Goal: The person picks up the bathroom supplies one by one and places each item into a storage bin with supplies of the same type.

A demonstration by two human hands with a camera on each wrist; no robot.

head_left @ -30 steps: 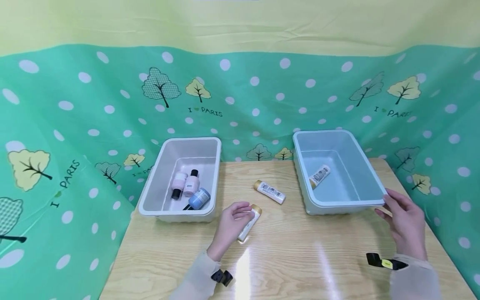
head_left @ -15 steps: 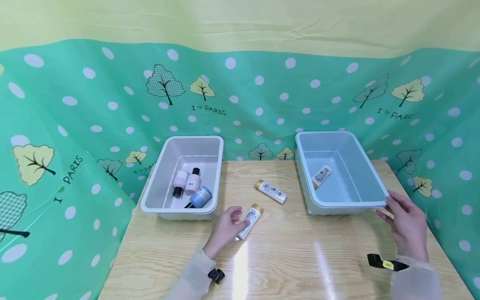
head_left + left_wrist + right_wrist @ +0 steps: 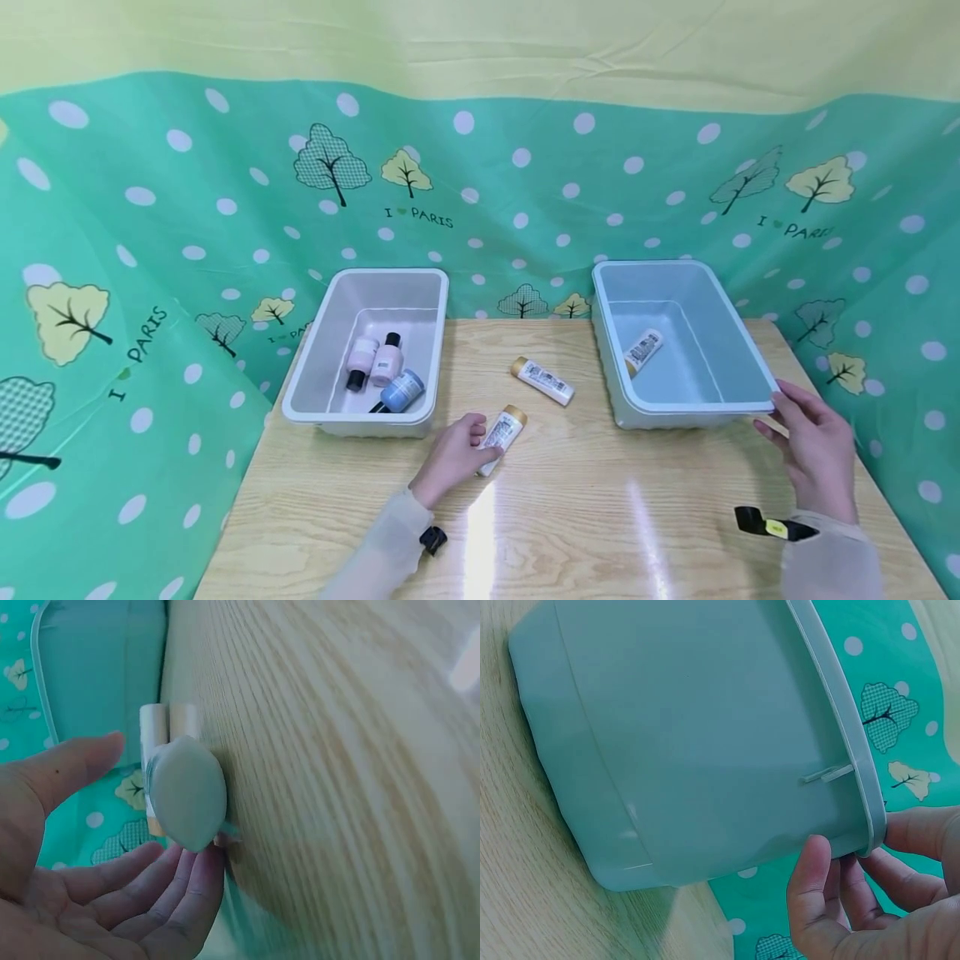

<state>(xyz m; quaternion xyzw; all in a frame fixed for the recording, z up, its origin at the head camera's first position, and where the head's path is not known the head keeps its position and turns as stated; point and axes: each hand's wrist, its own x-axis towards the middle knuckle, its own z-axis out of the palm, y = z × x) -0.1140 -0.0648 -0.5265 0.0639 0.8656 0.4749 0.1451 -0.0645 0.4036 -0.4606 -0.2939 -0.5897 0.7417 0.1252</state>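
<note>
My left hand [image 3: 452, 455] is beside a white bottle with a gold cap [image 3: 505, 435] lying on the table. In the left wrist view, that bottle's oval bottom [image 3: 189, 793] faces the camera; the fingertips reach its lower side, and the thumb stands apart from it. A second white bottle with a gold cap [image 3: 543, 382] lies farther back. At the right, my right hand [image 3: 813, 450] pinches the near right corner of the light blue bin [image 3: 686, 408], with fingers at its rim in the right wrist view. Inside this bin lies another white, gold-capped bottle [image 3: 643, 352].
A grey bin [image 3: 360, 418] stands at the left, holding two pink bottles [image 3: 386, 364] with black caps and a blue bottle [image 3: 402, 391]. The wooden table [image 3: 570, 517] ends against a green dotted curtain [image 3: 517, 183] behind and at both sides.
My left hand has moved slightly back and left from above the near bottle to its side, uncovering more of it. My right hand keeps its hold on the blue bin. The head view has shifted a little.
</note>
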